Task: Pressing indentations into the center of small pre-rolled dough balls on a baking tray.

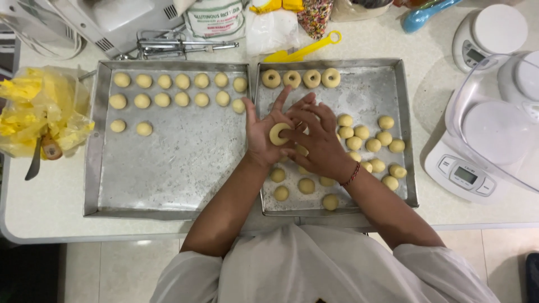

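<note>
dough balls (370, 145): pale yellow | trays (168, 185): grey metal | bag (39, 106): yellow | scale (466, 174): white

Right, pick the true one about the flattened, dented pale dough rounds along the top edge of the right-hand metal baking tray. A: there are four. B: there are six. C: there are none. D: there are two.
A: four flattened, dented pale dough rounds sit in a row along the top edge of the right-hand metal baking tray, while a fifth rests in the left hand, pressed by the right hand.
</note>
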